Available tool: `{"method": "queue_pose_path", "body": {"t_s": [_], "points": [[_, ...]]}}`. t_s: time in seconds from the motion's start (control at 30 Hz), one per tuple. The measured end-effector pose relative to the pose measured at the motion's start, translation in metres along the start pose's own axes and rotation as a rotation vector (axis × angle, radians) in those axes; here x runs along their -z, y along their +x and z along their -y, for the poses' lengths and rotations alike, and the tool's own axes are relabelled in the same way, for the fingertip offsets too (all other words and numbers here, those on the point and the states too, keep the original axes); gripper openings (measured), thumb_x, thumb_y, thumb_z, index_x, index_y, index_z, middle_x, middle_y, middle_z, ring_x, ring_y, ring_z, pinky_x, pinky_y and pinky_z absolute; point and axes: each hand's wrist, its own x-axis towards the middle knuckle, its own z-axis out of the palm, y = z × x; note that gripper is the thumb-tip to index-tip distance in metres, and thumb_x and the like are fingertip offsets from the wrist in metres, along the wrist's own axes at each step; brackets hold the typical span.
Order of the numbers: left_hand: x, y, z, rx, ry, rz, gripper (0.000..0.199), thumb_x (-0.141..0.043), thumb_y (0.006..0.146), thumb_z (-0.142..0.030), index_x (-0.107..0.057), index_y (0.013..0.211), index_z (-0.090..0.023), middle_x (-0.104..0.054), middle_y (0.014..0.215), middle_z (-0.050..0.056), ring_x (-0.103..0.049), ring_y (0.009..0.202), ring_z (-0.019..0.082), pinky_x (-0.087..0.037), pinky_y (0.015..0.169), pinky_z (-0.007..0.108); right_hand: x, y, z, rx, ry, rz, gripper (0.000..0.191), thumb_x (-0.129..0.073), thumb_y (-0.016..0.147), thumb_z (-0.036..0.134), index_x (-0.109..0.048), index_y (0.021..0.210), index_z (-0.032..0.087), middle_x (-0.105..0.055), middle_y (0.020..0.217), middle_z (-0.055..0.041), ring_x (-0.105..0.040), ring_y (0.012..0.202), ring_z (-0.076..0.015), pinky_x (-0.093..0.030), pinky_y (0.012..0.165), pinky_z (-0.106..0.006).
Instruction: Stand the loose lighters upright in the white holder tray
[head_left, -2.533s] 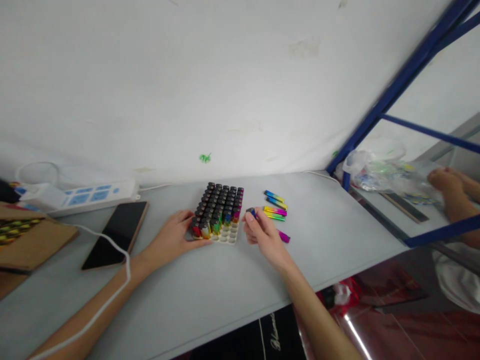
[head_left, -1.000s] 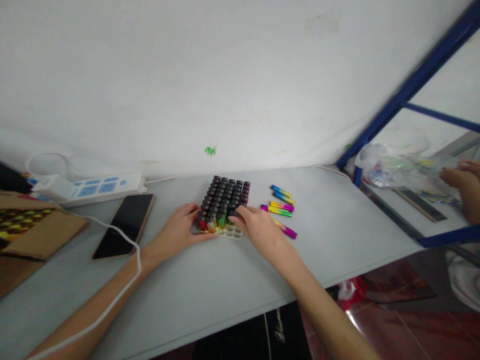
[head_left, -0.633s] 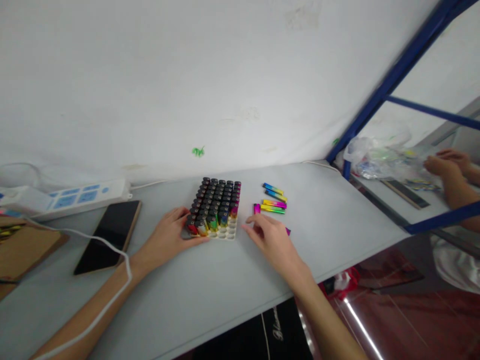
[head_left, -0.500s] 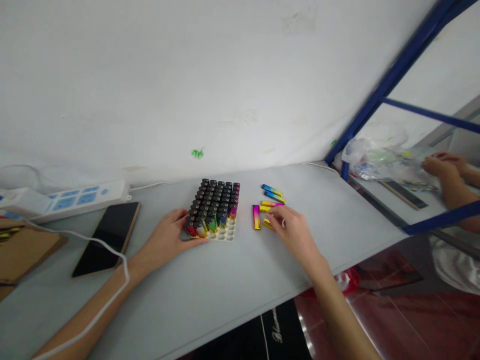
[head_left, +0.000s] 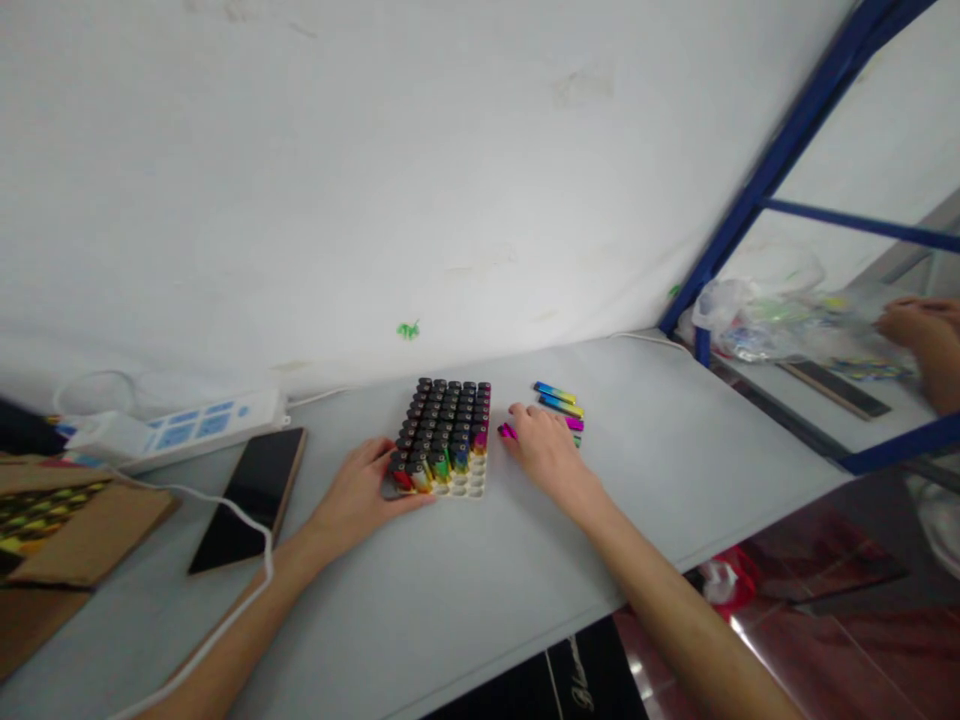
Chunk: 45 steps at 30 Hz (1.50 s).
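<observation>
The white tray (head_left: 476,484) of round holes holds rows of upright lighters (head_left: 442,420) with black tops, with colored bodies showing along the front and some bare holes at its front right. My left hand (head_left: 367,490) grips the tray's left front corner, thumb along the front edge. Just right of the tray, my right hand (head_left: 546,447) is closed on a magenta lighter (head_left: 508,432), whose end pokes out at the fingertips. Loose blue-and-yellow lighters (head_left: 559,402) lie behind that hand. It partly hides other loose pieces beneath it, including a magenta one (head_left: 575,424).
A phone (head_left: 251,495) and a white power strip (head_left: 214,420) lie at the left. A cardboard box (head_left: 97,530) stands at the left edge, and a white cable (head_left: 264,560) crosses my left forearm. Past the blue frame (head_left: 780,150), another person's hand (head_left: 919,325) is near plastic bags (head_left: 757,315).
My right hand has moved left toward the tray and now covers more of the loose lighters. The magenta lighter has shifted with its fingers. My left hand stays on the tray; the view has shifted slightly.
</observation>
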Motion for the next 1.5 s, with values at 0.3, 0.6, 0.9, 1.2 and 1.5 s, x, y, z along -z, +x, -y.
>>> {"method": "queue_pose_path", "body": {"t_s": [0.3, 0.6, 0.9, 1.2, 1.5], "points": [[0.0, -0.002, 0.0, 0.01, -0.019, 0.013, 0.06, -0.082, 0.077, -0.082, -0.08, 0.093, -0.025, -0.077, 0.108, 0.014, -0.073, 0.105, 0.04, -0.061, 0.099, 0.06, -0.013, 0.006, -0.031, 0.048, 0.913, -0.126, 0.031, -0.065, 0.104, 0.053, -0.058, 0.098, 0.023, -0.069, 0.089, -0.0023, -0.067, 0.078, -0.0196, -0.055, 0.074, -0.032], [-0.001, -0.001, 0.0, 0.013, -0.008, 0.005, 0.057, -0.084, 0.077, -0.078, -0.08, 0.098, -0.025, -0.079, 0.109, 0.013, -0.073, 0.104, 0.038, -0.062, 0.099, 0.056, 0.007, -0.005, 0.001, -0.067, 1.383, 0.075, 0.055, -0.065, 0.093, 0.081, -0.046, 0.107, 0.032, -0.041, 0.068, 0.0119, -0.037, 0.051, -0.0123, -0.034, 0.044, -0.023], [0.002, -0.001, -0.004, 0.053, -0.022, 0.049, 0.063, -0.084, 0.078, -0.077, -0.081, 0.106, -0.021, -0.078, 0.116, 0.014, -0.072, 0.112, 0.04, -0.058, 0.107, 0.058, 0.008, -0.017, 0.02, -0.082, 0.92, -0.178, 0.055, -0.056, 0.095, 0.063, -0.034, 0.059, 0.027, -0.031, 0.056, 0.0051, -0.031, 0.057, -0.0124, -0.022, 0.054, -0.03], [0.004, 0.001, -0.008, 0.073, -0.033, 0.049, 0.06, -0.087, 0.073, -0.075, -0.081, 0.103, -0.023, -0.078, 0.113, 0.016, -0.072, 0.113, 0.043, -0.058, 0.107, 0.059, 0.003, -0.015, 0.01, -0.056, 0.884, -0.181, 0.045, -0.055, 0.101, 0.063, -0.05, 0.076, 0.025, -0.046, 0.062, 0.0065, -0.044, 0.061, -0.0147, -0.032, 0.061, -0.029], [0.003, 0.001, -0.01, 0.059, -0.024, 0.053, 0.061, -0.085, 0.076, -0.075, -0.08, 0.1, -0.02, -0.077, 0.113, 0.015, -0.071, 0.109, 0.04, -0.057, 0.105, 0.056, 0.005, -0.014, -0.01, 0.19, 0.58, -0.254, 0.054, -0.045, 0.116, 0.058, -0.052, 0.074, 0.025, -0.062, 0.076, -0.0022, -0.058, 0.072, -0.0188, -0.043, 0.072, -0.031]]}}
